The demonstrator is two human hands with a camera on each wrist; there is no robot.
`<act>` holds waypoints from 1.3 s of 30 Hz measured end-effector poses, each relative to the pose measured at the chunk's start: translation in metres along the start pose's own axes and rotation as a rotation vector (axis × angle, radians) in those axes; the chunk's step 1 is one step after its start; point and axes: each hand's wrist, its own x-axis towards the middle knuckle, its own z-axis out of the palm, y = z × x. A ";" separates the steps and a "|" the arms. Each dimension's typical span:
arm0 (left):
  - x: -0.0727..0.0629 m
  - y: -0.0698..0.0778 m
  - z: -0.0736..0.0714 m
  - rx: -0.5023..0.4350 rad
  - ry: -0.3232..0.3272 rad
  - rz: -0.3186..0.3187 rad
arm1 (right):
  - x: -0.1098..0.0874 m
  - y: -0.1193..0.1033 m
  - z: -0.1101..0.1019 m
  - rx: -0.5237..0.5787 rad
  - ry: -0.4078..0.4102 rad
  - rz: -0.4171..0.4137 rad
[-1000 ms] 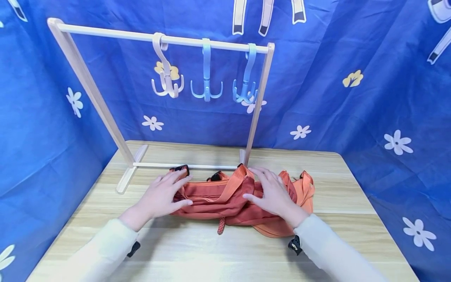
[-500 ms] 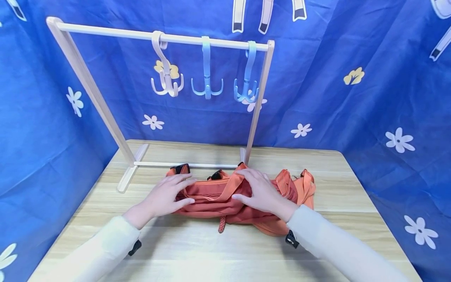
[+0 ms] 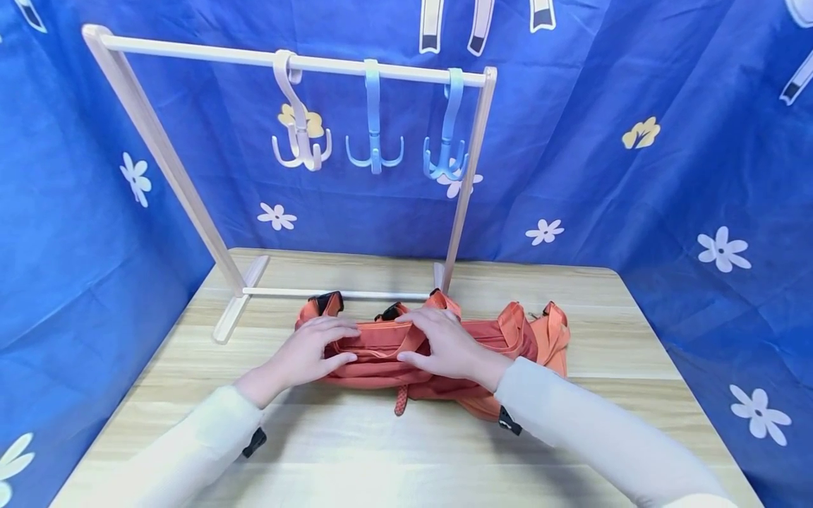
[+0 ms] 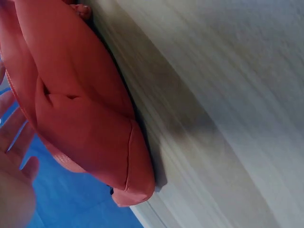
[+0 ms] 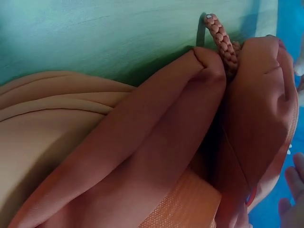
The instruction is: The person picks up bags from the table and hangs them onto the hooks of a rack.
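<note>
A red waist bag (image 3: 368,377) with orange straps lies on the table. My left hand (image 3: 311,353) is at its left end, fingers extended over the top and thumb in front. The right hand (image 3: 438,346) reaches over the middle of the bag, beside an orange strap (image 3: 413,341), thumb apart from the fingers. Another red bag (image 3: 444,388) and an orange bag (image 3: 551,346) overlap to the right. A braided cord pull (image 5: 221,40) sticks out at the front. In the left wrist view, spread fingers (image 4: 18,137) show beside the red fabric; fingertip contact is unclear.
Behind the bags stands a pale wooden rack (image 3: 152,127). From its bar hang a white hook (image 3: 300,134) and two blue hooks, the middle one (image 3: 374,127) and the right one (image 3: 448,134). A blue patterned cloth (image 3: 571,141) surrounds the wood-grain table (image 3: 356,451).
My right hand has moved left along the bags, from the right-hand part to the middle of the front bag. The left hand has shifted slightly right. The bags have barely moved.
</note>
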 end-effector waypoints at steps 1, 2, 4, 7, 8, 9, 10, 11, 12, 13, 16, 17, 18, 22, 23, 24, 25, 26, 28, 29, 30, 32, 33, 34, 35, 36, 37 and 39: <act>0.000 -0.001 0.001 -0.011 0.005 0.002 | 0.001 0.000 0.001 -0.008 -0.008 -0.004; 0.000 -0.001 0.002 -0.020 0.015 0.007 | 0.002 -0.001 0.002 -0.013 -0.015 -0.008; 0.000 -0.002 0.005 -0.041 0.029 0.011 | 0.004 -0.001 0.004 -0.020 -0.021 -0.020; 0.000 -0.002 0.009 -0.073 0.038 0.000 | 0.007 -0.001 0.007 -0.034 -0.034 -0.044; 0.000 -0.002 0.010 -0.082 0.037 -0.010 | 0.008 -0.001 0.008 -0.037 -0.040 -0.053; 0.000 -0.003 0.011 -0.091 0.032 -0.025 | 0.009 -0.001 0.009 -0.043 -0.046 -0.061; 0.000 -0.003 0.012 -0.102 0.030 -0.041 | 0.010 -0.002 0.010 -0.049 -0.054 -0.070; 0.000 -0.003 0.013 -0.112 0.031 -0.055 | 0.012 -0.003 0.011 -0.054 -0.061 -0.078; 0.000 -0.004 0.014 -0.123 0.032 -0.071 | 0.013 -0.003 0.012 -0.057 -0.066 -0.084; 0.000 -0.004 0.015 -0.133 0.035 -0.084 | 0.014 -0.004 0.013 -0.060 -0.070 -0.089; 0.001 -0.005 0.019 -0.171 0.053 -0.114 | 0.016 -0.006 0.016 -0.069 -0.079 -0.101; 0.001 -0.006 0.020 -0.181 0.059 -0.120 | 0.017 -0.006 0.017 -0.071 -0.080 -0.104; 0.001 -0.006 0.020 -0.189 0.065 -0.124 | 0.018 -0.007 0.019 -0.072 -0.080 -0.108; 0.001 -0.007 0.022 -0.213 0.078 -0.125 | 0.021 -0.009 0.024 -0.074 -0.085 -0.122; 0.001 -0.007 0.022 -0.215 0.079 -0.122 | 0.021 -0.009 0.025 -0.076 -0.085 -0.124; 0.001 -0.007 0.022 -0.215 0.079 -0.121 | 0.022 -0.009 0.026 -0.076 -0.086 -0.123; 0.001 -0.007 0.022 -0.215 0.079 -0.121 | 0.022 -0.010 0.027 -0.079 -0.085 -0.122; 0.001 -0.007 0.022 -0.217 0.080 -0.122 | 0.023 -0.010 0.027 -0.083 -0.085 -0.118; 0.001 -0.007 0.021 -0.226 0.082 -0.121 | 0.023 -0.010 0.028 -0.089 -0.083 -0.109; 0.001 -0.007 0.021 -0.231 0.084 -0.119 | 0.024 -0.010 0.029 -0.093 -0.082 -0.104; 0.001 -0.006 0.020 -0.237 0.087 -0.116 | 0.024 -0.011 0.029 -0.093 -0.080 -0.100; 0.001 -0.006 0.019 -0.250 0.094 -0.107 | 0.024 -0.011 0.030 -0.097 -0.078 -0.094; 0.001 -0.006 0.019 -0.256 0.096 -0.103 | 0.024 -0.011 0.030 -0.097 -0.076 -0.092; 0.000 -0.005 0.018 -0.260 0.099 -0.097 | 0.024 -0.011 0.030 -0.097 -0.075 -0.091; 0.001 -0.005 0.017 -0.262 0.102 -0.093 | 0.024 -0.011 0.029 -0.095 -0.074 -0.090; 0.001 -0.005 0.017 -0.264 0.104 -0.091 | 0.024 -0.011 0.029 -0.093 -0.073 -0.089; 0.001 -0.004 0.016 -0.265 0.104 -0.091 | 0.025 -0.011 0.029 -0.090 -0.073 -0.087; 0.001 -0.004 0.013 -0.273 0.103 -0.094 | 0.025 -0.013 0.027 -0.073 -0.077 -0.080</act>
